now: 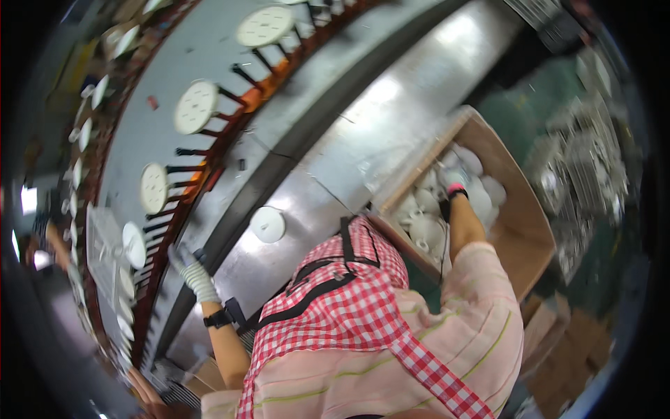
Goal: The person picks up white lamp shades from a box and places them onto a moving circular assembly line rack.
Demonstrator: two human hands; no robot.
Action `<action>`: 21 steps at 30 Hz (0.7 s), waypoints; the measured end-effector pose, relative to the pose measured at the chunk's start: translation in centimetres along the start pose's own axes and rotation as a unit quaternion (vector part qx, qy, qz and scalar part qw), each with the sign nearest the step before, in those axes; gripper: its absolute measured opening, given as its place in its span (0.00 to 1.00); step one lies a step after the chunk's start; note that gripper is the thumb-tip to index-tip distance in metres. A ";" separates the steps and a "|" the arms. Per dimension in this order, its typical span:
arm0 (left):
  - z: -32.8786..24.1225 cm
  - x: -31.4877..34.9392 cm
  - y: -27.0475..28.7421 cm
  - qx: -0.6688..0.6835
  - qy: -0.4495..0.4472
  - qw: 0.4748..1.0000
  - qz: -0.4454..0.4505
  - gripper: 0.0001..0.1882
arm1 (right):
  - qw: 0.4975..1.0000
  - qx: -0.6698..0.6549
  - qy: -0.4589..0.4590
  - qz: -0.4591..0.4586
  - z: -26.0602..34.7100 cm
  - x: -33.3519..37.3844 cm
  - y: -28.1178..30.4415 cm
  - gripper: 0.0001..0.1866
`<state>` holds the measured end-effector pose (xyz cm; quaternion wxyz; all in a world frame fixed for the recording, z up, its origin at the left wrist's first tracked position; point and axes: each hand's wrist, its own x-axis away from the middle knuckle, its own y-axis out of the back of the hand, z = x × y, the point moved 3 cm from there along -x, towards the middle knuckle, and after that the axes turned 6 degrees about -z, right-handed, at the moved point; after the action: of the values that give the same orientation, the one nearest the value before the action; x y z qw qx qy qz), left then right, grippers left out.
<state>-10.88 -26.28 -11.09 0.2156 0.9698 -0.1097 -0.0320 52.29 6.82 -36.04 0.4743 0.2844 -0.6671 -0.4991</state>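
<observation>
My left hand (193,271), in a pale glove with a ribbed cuff and a dark band at the wrist, is over the near edge of the conveyor. Its fingers look stretched out and apart, with nothing seen in them, though blur softens them. A round white plastic disc (268,224) lies on the steel bench (328,157) to its right. My right hand (450,183) reaches down into a cardboard box (520,234) among several white rounded plastic parts (424,227). Its gloved fingers merge with the pale parts, so whether they grip one is hidden.
Along the conveyor (150,105) runs a rack of dark pegs (185,167), with white perforated discs (196,107) standing on it. A clear plastic bin (105,258) stands at the left. Stacked greyish trays (576,164) and flattened cardboard (569,359) lie on the right. Other people's arms (143,387) show at the left.
</observation>
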 end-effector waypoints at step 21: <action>-17.6 10.1 -21.8 0.257 -0.178 0.856 0.412 0.26 | 0.622 -0.527 0.564 -0.129 24.4 22.2 23.7 0.18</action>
<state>5.20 -2.04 -4.57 -0.0709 0.8345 -0.5401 -0.0830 23.50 5.64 -7.34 0.7567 0.2949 0.1522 -0.5632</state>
